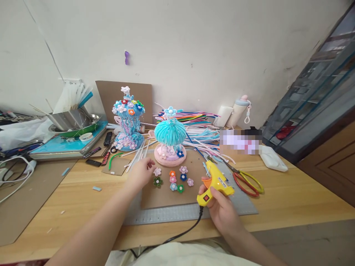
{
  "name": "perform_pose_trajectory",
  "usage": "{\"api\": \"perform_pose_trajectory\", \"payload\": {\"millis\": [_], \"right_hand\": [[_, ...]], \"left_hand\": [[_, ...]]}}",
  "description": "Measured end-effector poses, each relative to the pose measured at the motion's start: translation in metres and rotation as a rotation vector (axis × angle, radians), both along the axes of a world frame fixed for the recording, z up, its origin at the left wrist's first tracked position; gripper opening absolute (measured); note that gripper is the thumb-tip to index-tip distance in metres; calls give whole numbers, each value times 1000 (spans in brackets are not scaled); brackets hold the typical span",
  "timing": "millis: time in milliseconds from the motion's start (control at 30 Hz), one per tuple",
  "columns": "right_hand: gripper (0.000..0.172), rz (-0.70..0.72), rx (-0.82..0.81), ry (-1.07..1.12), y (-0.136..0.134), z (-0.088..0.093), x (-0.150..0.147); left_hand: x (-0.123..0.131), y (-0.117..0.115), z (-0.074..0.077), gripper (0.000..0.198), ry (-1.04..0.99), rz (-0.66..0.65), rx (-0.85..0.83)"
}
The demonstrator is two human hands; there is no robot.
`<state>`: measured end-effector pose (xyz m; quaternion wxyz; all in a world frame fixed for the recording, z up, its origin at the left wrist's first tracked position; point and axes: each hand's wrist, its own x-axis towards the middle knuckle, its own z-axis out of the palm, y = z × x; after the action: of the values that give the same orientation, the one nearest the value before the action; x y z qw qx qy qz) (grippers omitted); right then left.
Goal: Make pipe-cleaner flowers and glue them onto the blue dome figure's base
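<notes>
My right hand (222,208) grips a yellow hot glue gun (215,181) with an orange trigger; its nozzle points up and away, and a black cord hangs from the handle. My left hand (141,173) is beside a pale pink chenille flower (157,171), fingers loosely curled and a little apart, with nothing visible in them. Several more small flowers, among them a dark green one (158,181) and an orange one (172,173), lie on a cardboard sheet (163,199). Behind them stands a turquoise-domed chenille jellyfish lamp shape (170,133) on a round pink base (169,158).
A second, flower-covered chenille piece (129,118) stands at the back left. Red-and-yellow-handled scissors (246,183) lie right of the glue gun. Bundled pipe cleaners (191,118) lie along the wall. A metal bowl (70,120), a bottle (237,112) and a white tray (273,159) stand farther out.
</notes>
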<state>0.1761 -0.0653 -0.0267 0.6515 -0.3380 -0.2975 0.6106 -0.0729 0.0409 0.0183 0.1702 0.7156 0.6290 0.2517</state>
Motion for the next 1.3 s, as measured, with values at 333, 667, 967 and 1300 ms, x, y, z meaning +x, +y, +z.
{"api": "perform_pose_trajectory", "payload": {"millis": [333, 667, 967, 1300], "right_hand": [[22, -9, 0, -34, -5, -1, -2], [23, -24, -16, -68, -3, -7, -1], [22, -15, -11, -104, -3, -6, -2], [23, -6, -15, -109, -4, -7, -1]], "left_hand": [[32, 64, -10, 14, -104, 86, 6], [-8, 48, 0, 21, -81, -34, -204], [-1, 15, 2, 13, -118, -246, -472], [16, 52, -15, 32, -561, 21, -160]]}}
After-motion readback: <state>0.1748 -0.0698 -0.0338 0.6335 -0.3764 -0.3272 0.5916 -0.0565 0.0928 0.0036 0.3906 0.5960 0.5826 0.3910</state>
